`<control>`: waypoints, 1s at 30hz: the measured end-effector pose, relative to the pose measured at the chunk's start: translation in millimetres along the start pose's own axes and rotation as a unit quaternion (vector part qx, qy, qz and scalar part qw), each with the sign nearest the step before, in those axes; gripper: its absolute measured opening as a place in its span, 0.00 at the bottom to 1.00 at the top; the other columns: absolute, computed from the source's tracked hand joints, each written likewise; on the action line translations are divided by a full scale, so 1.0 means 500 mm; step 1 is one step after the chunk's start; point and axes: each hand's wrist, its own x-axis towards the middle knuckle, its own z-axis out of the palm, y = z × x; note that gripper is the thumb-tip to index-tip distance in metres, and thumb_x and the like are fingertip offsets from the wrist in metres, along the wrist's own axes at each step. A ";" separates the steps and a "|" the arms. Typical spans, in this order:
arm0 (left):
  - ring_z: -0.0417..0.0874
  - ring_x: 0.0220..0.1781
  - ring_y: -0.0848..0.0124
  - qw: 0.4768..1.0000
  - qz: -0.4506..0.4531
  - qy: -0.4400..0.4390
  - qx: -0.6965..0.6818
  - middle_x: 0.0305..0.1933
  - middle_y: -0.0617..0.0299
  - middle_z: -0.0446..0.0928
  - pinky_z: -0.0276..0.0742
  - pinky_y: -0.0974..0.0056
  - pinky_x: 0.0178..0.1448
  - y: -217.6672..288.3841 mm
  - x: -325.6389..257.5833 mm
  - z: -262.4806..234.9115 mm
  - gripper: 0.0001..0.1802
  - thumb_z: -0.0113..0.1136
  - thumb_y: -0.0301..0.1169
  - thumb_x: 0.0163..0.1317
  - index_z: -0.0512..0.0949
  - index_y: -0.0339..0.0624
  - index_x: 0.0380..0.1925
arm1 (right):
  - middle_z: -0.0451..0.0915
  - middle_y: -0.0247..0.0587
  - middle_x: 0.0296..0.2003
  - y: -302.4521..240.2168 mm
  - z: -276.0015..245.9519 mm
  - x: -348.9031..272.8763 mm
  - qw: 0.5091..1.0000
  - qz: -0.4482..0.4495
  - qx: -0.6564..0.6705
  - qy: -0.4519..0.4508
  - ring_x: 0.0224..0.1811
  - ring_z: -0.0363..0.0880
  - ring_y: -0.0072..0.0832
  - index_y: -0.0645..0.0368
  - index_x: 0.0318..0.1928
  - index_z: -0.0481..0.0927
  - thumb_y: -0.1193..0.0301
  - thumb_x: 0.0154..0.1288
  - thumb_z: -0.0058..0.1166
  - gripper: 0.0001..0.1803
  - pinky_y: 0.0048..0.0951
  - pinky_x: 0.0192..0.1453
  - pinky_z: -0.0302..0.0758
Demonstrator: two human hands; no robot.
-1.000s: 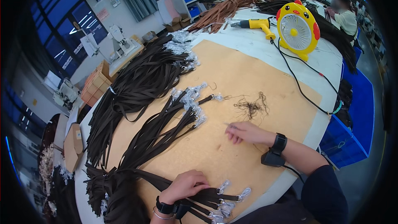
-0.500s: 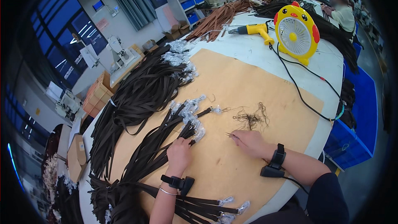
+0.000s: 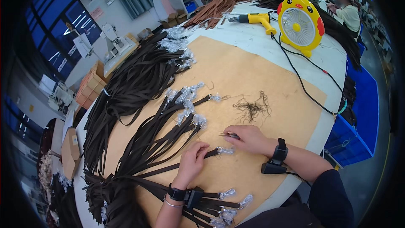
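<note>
My left hand [image 3: 193, 164] is closed on a dark webbing strap [image 3: 211, 153], close to the strap's end. A metal clasp in clear plastic wrap [image 3: 226, 150] sits on that end, beyond my fingers. My right hand [image 3: 249, 138] is closed around small thread snips [image 3: 230, 135], their thin points turned left, a little above the clasp and apart from it. Left of my hands lies a fanned bundle of similar straps [image 3: 154, 131] with plastic-wrapped ends. More straps [image 3: 215, 204] stretch out below my left wrist. Just beyond my right hand lies a tangle of loose dark threads [image 3: 253, 109].
Tan board [image 3: 291, 101] covers much of the white table. A larger strap pile [image 3: 126, 84] lies at far left. At the back stand a yellow heat gun [image 3: 258, 19] and a chick-shaped fan [image 3: 298, 27], with a black cable [image 3: 301, 78]. A blue bin [image 3: 354, 131] stands right; a person [image 3: 348, 12] sits beyond.
My left hand has moved right and down, drawing one strap away from the fanned bundle. My right hand has shifted slightly left and up with the snips.
</note>
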 end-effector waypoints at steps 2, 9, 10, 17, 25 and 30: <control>0.83 0.37 0.65 0.998 0.034 0.035 0.049 0.40 0.57 0.80 0.78 0.66 0.45 -0.015 -0.001 -0.003 0.10 0.64 0.21 0.60 0.80 0.36 0.43 | 0.83 0.43 0.37 -0.016 0.000 -0.002 1.000 -0.022 0.003 0.002 0.35 0.83 0.43 0.54 0.52 0.80 0.59 0.72 0.53 0.16 0.39 0.38 0.79; 0.77 0.31 0.68 0.998 -0.002 0.040 0.047 0.37 0.59 0.77 0.75 0.66 0.36 0.025 -0.021 0.019 0.15 0.71 0.24 0.52 0.80 0.37 0.40 | 0.80 0.42 0.36 -0.025 0.025 -0.011 0.995 -0.029 -0.070 -0.061 0.35 0.83 0.42 0.54 0.48 0.82 0.55 0.72 0.52 0.18 0.41 0.39 0.79; 0.77 0.31 0.68 0.998 -0.003 0.040 0.045 0.37 0.59 0.77 0.75 0.66 0.36 0.028 -0.021 0.018 0.15 0.71 0.24 0.52 0.80 0.37 0.40 | 0.80 0.42 0.36 -0.023 0.026 -0.011 0.996 -0.027 -0.076 -0.047 0.34 0.83 0.42 0.54 0.48 0.83 0.55 0.72 0.52 0.17 0.42 0.39 0.78; 0.80 0.33 0.66 0.990 0.032 0.027 0.132 0.37 0.61 0.78 0.76 0.64 0.37 0.026 -0.014 0.008 0.15 0.74 0.30 0.52 0.80 0.41 0.38 | 0.80 0.42 0.37 -0.037 0.007 -0.011 0.994 -0.033 -0.056 -0.090 0.37 0.82 0.42 0.55 0.42 0.82 0.59 0.65 0.59 0.14 0.42 0.40 0.78; 0.82 0.32 0.62 0.977 0.044 -0.055 0.201 0.36 0.59 0.77 0.77 0.59 0.36 0.018 -0.023 -0.027 0.13 0.73 0.31 0.53 0.79 0.41 0.34 | 0.81 0.42 0.35 -0.027 0.003 -0.010 0.996 -0.024 -0.020 -0.089 0.38 0.82 0.43 0.55 0.40 0.80 0.60 0.61 0.62 0.14 0.41 0.40 0.77; 0.79 0.28 0.65 0.983 0.077 -0.078 0.145 0.34 0.59 0.76 0.75 0.64 0.32 0.028 -0.061 -0.028 0.13 0.71 0.30 0.56 0.79 0.41 0.39 | 0.82 0.41 0.36 -0.032 -0.018 -0.007 0.998 0.011 0.033 -0.050 0.37 0.83 0.40 0.54 0.44 0.81 0.57 0.66 0.60 0.15 0.37 0.40 0.77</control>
